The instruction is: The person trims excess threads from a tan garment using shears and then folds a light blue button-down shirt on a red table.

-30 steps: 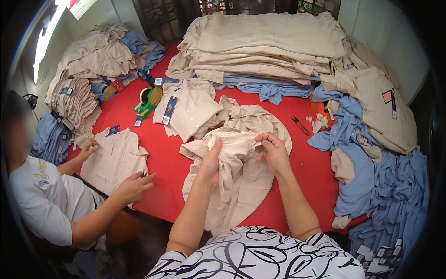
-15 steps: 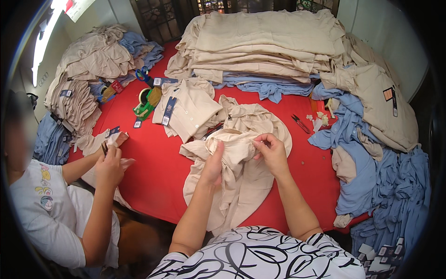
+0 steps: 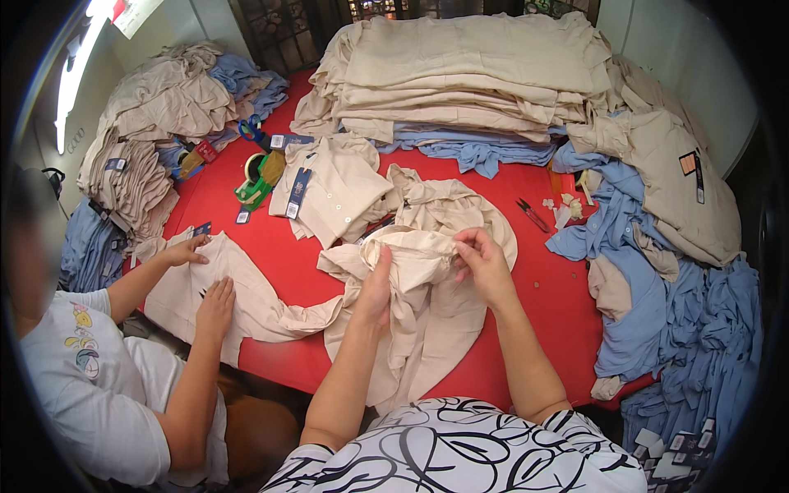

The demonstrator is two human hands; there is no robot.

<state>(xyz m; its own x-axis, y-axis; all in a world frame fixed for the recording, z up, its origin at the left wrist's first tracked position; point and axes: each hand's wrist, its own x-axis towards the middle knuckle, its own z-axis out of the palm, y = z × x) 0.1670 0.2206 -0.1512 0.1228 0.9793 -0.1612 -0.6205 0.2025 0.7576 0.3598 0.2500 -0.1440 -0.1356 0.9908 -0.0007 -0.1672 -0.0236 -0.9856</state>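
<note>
A cream shirt (image 3: 419, 308) lies bunched in front of me, its lower part hanging toward the table's near edge. My left hand (image 3: 377, 283) grips a gathered fold of it, thumb on top and fingers under the cloth. With thumb and fingertips closed, my right hand (image 3: 483, 264) pinches the shirt's edge on the other side. The cloth between the two hands is raised and folded over. Just beyond lies a folded cream shirt (image 3: 333, 193) with white buttons and a dark blue tag (image 3: 299, 192).
At left a co-worker's hands (image 3: 215, 306) rest on a cream garment (image 3: 246, 283). Small scissors (image 3: 532, 215) lie right of my shirt, near paper scraps. A green tape dispenser (image 3: 256, 185) stands farther left. Tall cream stacks (image 3: 468, 62) and blue shirts (image 3: 629, 279) border the red table (image 3: 559, 329).
The co-worker's hands have lowered and flattened the cream garment, which now spreads toward my shirt. My right hand has shifted slightly right along the edge; my left hand stays nearly still.
</note>
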